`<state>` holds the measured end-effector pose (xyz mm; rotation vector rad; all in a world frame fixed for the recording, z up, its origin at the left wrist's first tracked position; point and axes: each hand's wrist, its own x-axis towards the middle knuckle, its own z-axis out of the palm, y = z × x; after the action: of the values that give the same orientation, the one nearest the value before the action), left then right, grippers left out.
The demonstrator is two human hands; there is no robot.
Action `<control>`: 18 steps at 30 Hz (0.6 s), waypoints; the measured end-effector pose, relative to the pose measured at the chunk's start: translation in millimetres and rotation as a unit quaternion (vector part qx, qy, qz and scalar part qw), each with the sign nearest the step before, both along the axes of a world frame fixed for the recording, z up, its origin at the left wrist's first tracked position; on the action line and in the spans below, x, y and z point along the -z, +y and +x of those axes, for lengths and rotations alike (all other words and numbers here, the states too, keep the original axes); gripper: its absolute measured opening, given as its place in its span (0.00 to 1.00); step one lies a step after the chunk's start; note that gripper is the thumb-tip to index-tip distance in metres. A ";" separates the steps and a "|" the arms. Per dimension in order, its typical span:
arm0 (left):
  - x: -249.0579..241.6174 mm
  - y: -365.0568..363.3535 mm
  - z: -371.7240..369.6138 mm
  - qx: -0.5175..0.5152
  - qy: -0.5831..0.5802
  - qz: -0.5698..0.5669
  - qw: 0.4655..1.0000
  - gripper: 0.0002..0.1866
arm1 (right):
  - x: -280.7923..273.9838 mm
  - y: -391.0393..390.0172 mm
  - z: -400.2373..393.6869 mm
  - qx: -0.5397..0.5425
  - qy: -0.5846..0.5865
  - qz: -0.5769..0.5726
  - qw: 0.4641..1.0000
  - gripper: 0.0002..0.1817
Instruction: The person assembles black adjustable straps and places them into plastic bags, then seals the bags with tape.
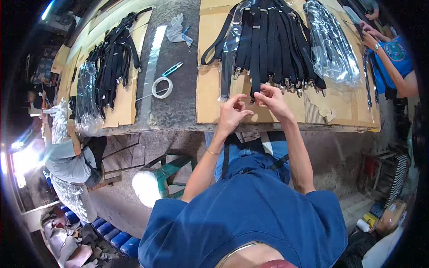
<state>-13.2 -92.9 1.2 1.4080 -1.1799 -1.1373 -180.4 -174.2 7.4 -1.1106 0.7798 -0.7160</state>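
Observation:
Black elastic suspenders (269, 40) with metal clips lie bundled on a cardboard sheet in front of me, their clip ends pointing towards me. My right hand (275, 103) has its thumb and fingers closed at the clip end of one strap (255, 82) that reaches nearer to me than its neighbours. Just left of it, my left hand (230, 117) is raised with its fingers curled and the thumb apart from them. Nothing shows between those fingers. A strap in a clear plastic sleeve (227, 73) ends just above my left hand.
Plastic-wrapped suspenders (333, 47) lie to the right, another suspender bundle (114, 62) to the left. Between the cardboard sheets are a tape roll (168, 87), a cutter knife (172, 69) and a crumpled rag (176, 30). Co-workers (73, 161) sit at left and right. A green stool (172, 174) stands below.

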 end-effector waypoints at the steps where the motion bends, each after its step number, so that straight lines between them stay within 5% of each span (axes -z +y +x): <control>1: -1.6 0.3 -0.2 0.000 0.000 0.000 1.000 0.28 | 1.5 -0.9 -0.6 0.013 -0.013 0.021 1.000 0.13; 18: 1.7 -0.3 -1.2 0.000 -0.025 -0.002 1.000 0.26 | -6.9 0.0 -0.9 -0.005 0.029 -0.023 0.999 0.10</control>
<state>-14.4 -93.3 -0.5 1.4416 -1.2158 -1.1049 -181.3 -174.2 14.3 -1.1798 0.8096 -0.6988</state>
